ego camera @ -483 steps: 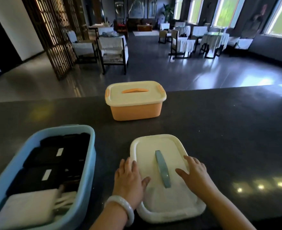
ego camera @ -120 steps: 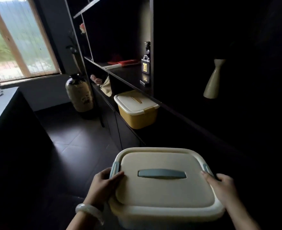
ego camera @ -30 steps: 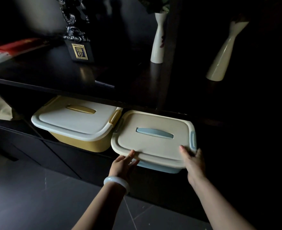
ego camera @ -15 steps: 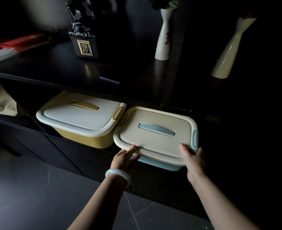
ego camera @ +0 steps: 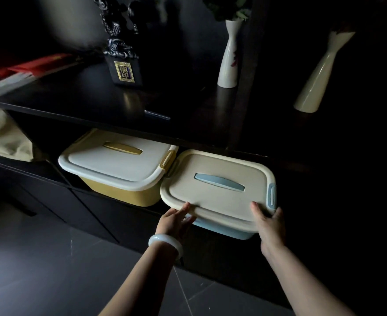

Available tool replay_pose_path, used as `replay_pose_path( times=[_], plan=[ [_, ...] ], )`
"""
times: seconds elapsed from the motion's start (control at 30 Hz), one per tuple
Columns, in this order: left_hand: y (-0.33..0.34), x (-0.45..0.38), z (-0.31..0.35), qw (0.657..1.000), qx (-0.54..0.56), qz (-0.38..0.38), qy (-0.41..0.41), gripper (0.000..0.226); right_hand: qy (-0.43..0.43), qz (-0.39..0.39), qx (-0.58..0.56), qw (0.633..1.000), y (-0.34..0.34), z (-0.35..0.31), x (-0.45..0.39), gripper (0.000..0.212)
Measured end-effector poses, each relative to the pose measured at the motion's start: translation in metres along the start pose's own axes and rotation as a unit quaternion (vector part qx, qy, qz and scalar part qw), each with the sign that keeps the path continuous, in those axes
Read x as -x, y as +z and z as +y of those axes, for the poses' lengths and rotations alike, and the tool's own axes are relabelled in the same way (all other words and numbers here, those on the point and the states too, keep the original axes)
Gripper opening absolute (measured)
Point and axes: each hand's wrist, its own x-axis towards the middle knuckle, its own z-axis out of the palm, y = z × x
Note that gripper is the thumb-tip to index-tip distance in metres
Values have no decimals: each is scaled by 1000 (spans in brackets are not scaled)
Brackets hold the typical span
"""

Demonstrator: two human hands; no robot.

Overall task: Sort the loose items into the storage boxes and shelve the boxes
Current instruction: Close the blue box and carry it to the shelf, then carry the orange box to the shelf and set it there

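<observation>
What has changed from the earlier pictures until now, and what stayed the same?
The blue box, open on the counter at first, got its lid, was carried to the shelf and set beside the yellow box. The left hand and right hand stay at its front edge over the last second. The yellow box has not moved.

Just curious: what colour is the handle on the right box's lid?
Light blue handle, clearest in the head view.

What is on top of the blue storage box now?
A cream lid with a blue handle covers the blue box; both hands touch its front edge. The contents are hidden.
</observation>
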Motion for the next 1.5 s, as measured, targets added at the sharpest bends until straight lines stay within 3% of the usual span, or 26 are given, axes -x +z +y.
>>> replay_pose_path(
  times=[0.33, 0.4, 0.47, 0.53, 0.63, 0.7, 0.77, 0.87, 1.0, 1.17, 1.5],
  plan=[
    [-5, -8, -6, 999, -27, 8, 18, 17, 10, -35, 30, 999, -5, -6, 0, 92],
    [-4, -9, -9, 996, -71, 26, 51, 25, 5, -52, 54, 997, -9, -8, 0, 92],
    [-7, -8, -13, 967, -224, 49, 113, 30, -2, -90, 85, 992, -17, -9, 0, 91],
    [-8, 1, -17, 890, -418, 62, 173, 29, -11, -133, 111, 985, -30, -7, 2, 88],
    [-5, 16, -31, 777, -585, 26, 231, 23, -18, -202, 144, 969, -55, -1, 10, 81],
    [5, 24, -44, 664, -697, -26, 269, 31, -34, -240, 176, 954, -78, 4, 17, 72],
    [22, 35, -58, 563, -778, -63, 273, 40, -73, -260, 246, 931, -102, 10, 22, 62],
    [59, 63, -95, 456, -842, -115, 264, 54, -109, -264, 356, 890, -159, 19, 29, 59],
    [116, 110, -162, 345, -878, -157, 291, 66, -109, -244, 437, 859, -257, 37, 32, 56],
    [206, 188, -283, 218, -890, -227, 330, 72, -22, -228, 481, 846, -424, 68, 43, 62],
    [387, 384, -542, 55, -791, -450, 410, 74, 100, -36, 474, 874, -771, 150, 109, 64]
  ],
)
